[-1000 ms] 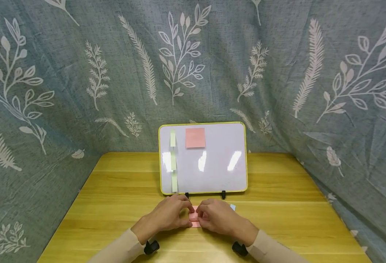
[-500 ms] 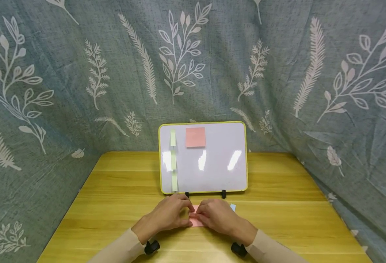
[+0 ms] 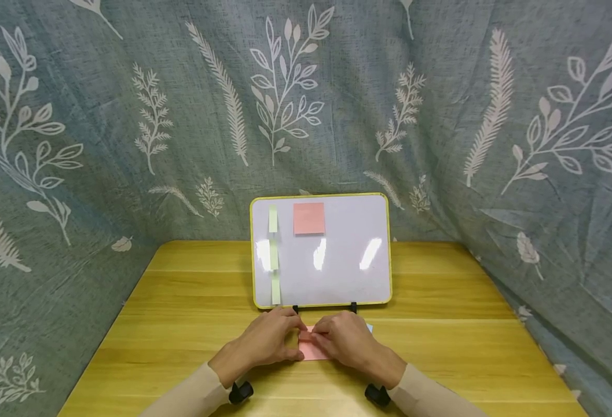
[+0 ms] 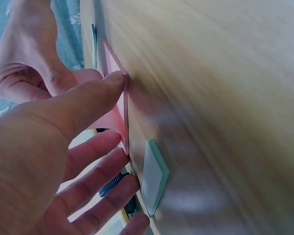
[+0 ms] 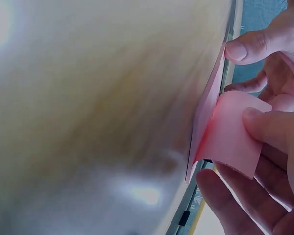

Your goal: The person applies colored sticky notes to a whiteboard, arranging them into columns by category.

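A pad of pink sticky notes [image 3: 312,351] lies on the wooden table between the two hands. My left hand [image 3: 266,339] holds it steady, thumb on its near edge and fingertips along the left side. From above the pad, my right hand [image 3: 351,341] pinches the top pink sticky note [image 5: 232,134] between thumb and fingers. That sheet curves upward in the right wrist view, still joined to the pad along one side. The left wrist view shows a pale green pad [image 4: 154,181] on the table near the left fingertips.
A whiteboard [image 3: 347,255] with a yellow frame stands behind the hands on small black feet. It bears a pink sticky note [image 3: 308,218] and a column of green strips [image 3: 273,220]. A light blue piece [image 3: 370,328] shows beyond the right hand. Patterned cloth [image 3: 316,104] encloses the table.
My right hand has moved slightly away from me with the pinched sheet, which lifts and curls back, baring more of the pad. The left hand stays in place.
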{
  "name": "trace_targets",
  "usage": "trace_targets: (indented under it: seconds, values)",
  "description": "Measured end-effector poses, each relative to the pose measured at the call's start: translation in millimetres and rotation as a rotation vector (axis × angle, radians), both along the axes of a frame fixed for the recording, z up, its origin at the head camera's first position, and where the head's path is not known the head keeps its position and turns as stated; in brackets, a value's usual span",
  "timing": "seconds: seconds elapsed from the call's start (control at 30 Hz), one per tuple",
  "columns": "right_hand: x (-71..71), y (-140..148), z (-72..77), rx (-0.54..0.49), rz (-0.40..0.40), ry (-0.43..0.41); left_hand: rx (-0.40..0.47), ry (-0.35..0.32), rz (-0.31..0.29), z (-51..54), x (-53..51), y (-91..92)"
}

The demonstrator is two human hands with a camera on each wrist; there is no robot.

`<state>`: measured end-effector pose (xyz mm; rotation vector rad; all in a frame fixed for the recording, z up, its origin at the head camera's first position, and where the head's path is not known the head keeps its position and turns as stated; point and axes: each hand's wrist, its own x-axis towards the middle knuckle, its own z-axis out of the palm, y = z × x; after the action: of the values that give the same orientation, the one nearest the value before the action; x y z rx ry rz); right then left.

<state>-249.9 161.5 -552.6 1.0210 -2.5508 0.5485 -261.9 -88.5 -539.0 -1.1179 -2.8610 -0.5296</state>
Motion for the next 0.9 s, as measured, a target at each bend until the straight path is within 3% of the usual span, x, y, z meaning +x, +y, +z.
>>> trace_targets:
  seconds: [0.2, 0.9]
  values:
    - [-2.1, -1.0, 3.9, -0.017, -0.050, -0.023, 0.001, -0.020, 0.025, 0.4, 1.5, -1.0]
    - [-21.9, 1.3, 13.2, -0.058, -0.181, -0.146, -0.026, 0.010, 0.052, -0.8, 4.5, 2.7]
